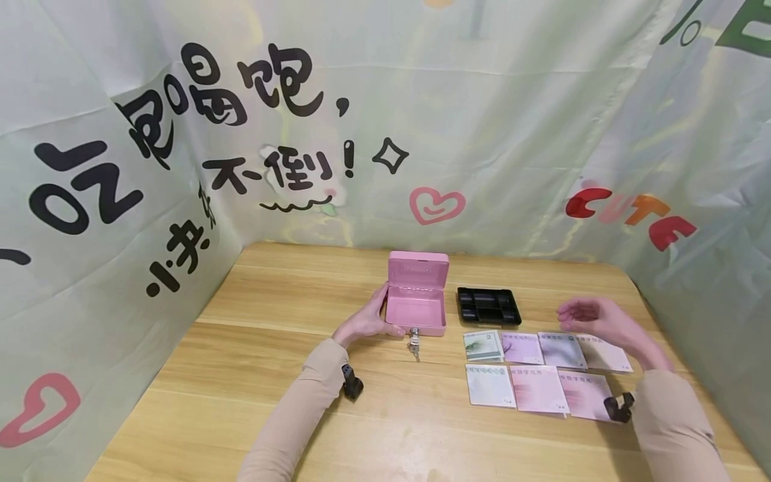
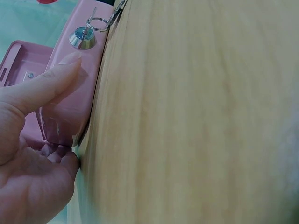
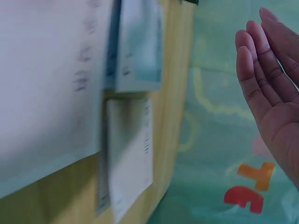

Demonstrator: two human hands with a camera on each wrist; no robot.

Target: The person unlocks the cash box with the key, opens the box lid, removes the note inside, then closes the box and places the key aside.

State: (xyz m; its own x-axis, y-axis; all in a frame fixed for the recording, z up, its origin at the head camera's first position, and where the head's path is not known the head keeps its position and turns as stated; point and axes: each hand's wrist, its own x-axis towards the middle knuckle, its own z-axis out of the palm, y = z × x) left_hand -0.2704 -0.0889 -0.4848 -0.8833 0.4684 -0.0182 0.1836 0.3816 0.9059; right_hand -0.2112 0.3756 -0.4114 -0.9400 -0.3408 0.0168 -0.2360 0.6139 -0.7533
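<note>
A small pink metal cash box point(image 1: 417, 302) stands open on the wooden table point(image 1: 265, 361), lid upright. A key point(image 1: 413, 343) sits in its front lock point(image 2: 81, 37). My left hand point(image 1: 367, 321) grips the box's left front corner point(image 2: 65, 112), thumb laid on the front face. A black coin tray point(image 1: 488, 306) lies to the right of the box. Several paper notes point(image 1: 536, 371) lie in two rows nearer me. My right hand point(image 1: 593, 320) hovers open above the notes point(image 3: 133, 46), holding nothing.
Printed fabric sheets point(image 1: 120, 167) wall the table at the back and on both sides. The table's right edge point(image 1: 674, 348) runs close to my right hand. Bare wood stretches left of the box and along the front.
</note>
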